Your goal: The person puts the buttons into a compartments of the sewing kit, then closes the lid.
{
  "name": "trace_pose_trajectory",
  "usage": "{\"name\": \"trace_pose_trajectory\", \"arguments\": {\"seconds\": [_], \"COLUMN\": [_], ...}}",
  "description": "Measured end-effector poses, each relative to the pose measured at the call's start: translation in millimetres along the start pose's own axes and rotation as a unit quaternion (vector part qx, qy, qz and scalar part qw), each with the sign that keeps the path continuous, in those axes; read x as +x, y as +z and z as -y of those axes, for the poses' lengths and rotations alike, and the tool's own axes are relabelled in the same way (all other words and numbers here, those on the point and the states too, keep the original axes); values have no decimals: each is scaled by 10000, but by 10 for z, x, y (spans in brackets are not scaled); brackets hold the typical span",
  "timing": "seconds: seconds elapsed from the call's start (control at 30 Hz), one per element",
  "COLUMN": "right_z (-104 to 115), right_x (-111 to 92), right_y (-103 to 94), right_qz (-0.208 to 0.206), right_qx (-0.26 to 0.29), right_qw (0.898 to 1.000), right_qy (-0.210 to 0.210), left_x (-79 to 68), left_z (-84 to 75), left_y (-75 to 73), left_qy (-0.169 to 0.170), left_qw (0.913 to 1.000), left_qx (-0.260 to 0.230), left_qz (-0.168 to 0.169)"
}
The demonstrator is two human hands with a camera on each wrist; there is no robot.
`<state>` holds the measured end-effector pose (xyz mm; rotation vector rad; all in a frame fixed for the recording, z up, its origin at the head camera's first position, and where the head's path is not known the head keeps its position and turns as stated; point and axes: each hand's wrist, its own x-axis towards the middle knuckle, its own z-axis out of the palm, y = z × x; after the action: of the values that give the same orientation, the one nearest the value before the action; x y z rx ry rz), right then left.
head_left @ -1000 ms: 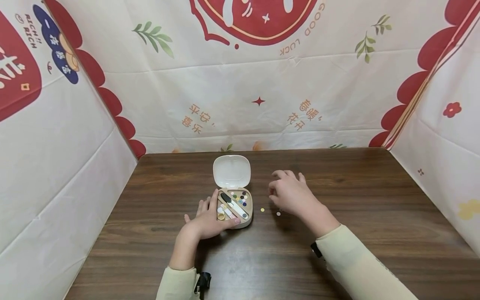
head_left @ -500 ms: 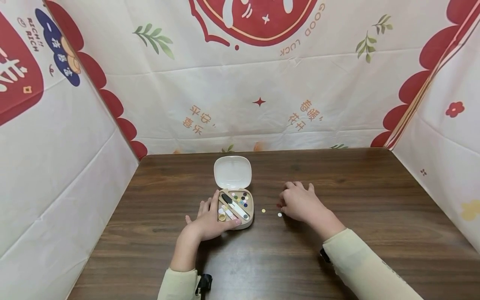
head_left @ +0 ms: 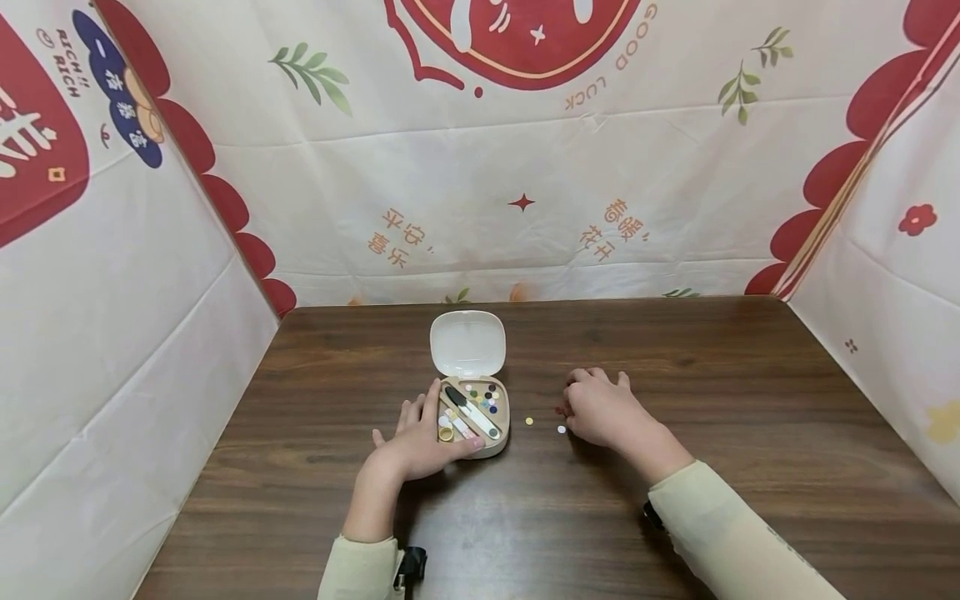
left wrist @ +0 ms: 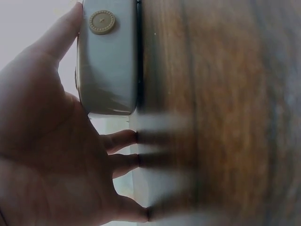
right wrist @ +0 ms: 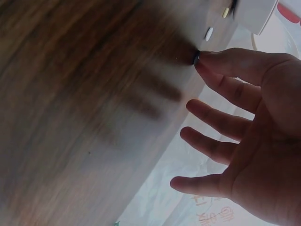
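White, with its lid (head_left: 468, 343) raised, the box (head_left: 493, 451) stands just below the centre of the head view, where the left hand (head_left: 414, 447), fingers spread and not clasping, rests along its left side with the thumb on its front rim. To the right of centre, the right hand (head_left: 606, 412) pinches a small dark piece (right wrist: 196, 58) between thumb and forefinger at the surface of the brown table (head_left: 300, 467); a white disc (head_left: 562, 429) lies just beside the fingertips, and a yellow disc (head_left: 529, 421) between that disc and the box.
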<state>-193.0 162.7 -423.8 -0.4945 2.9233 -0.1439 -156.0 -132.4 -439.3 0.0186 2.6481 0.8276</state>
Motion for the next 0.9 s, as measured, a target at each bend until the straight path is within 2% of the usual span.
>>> {"name": "trace_pose_trajectory", "arguments": {"seconds": [0.23, 0.4, 0.53, 0.7, 0.9], "right_z": [6, -5, -17, -9, 6], "right_x": [-3, 3, 14, 32, 31], "right_y": [11, 15, -14, -67, -92], "right_qz": [82, 88, 58, 21, 42], "right_qx": [106, 102, -29, -66, -29], "right_qw": [9999, 9999, 9999, 10000, 10000], "right_qy": [87, 105, 91, 61, 53], "left_x": [-22, 7, 53, 7, 30], "left_z": [-26, 15, 51, 10, 29], "left_y": [-14, 3, 38, 0, 21], "left_qy": [6, 50, -12, -5, -17], "left_qw": [10000, 9999, 10000, 10000, 10000], "left_qx": [-29, -85, -37, -24, -53], "left_qz": [-21, -33, 10, 16, 0]}}
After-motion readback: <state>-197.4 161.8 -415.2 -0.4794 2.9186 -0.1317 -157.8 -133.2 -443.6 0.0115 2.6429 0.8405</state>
